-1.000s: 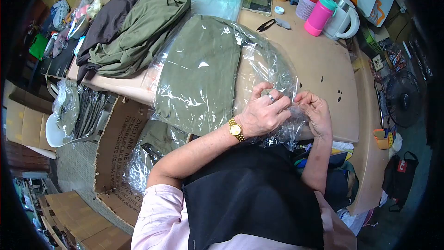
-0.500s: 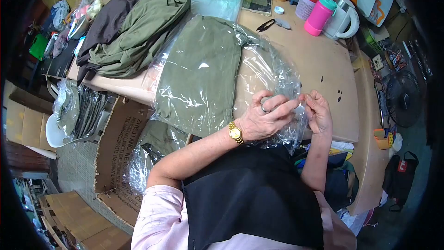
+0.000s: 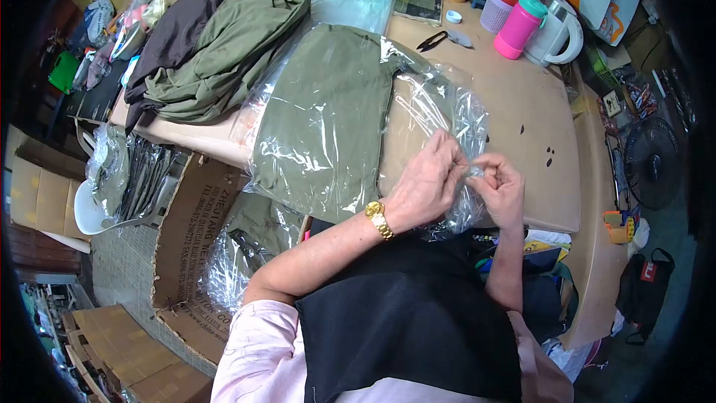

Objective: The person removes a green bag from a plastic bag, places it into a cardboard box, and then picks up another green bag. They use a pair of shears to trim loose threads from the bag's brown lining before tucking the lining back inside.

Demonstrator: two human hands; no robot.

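Observation:
A green garment in a clear plastic bag (image 3: 321,127) lies flat on the cardboard-covered table (image 3: 522,104). My left hand (image 3: 429,183), with a gold watch on its wrist, pinches the bunched plastic at the bag's right edge. Close beside it, my right hand (image 3: 501,186) has its fingertips closed on the same plastic. The two hands nearly touch. Crinkled plastic hangs below them over the table's front edge.
Green and dark garments (image 3: 224,52) are heaped at the back left. An open carton (image 3: 190,254) with bagged garments stands below the table. Black snips (image 3: 432,41), a pink bottle (image 3: 518,26) and a kettle (image 3: 556,33) are at the back right.
My left hand has turned, its fingers now pointing up and pinching the plastic. My right hand has shifted slightly left and down, and the bag's right edge has moved a little.

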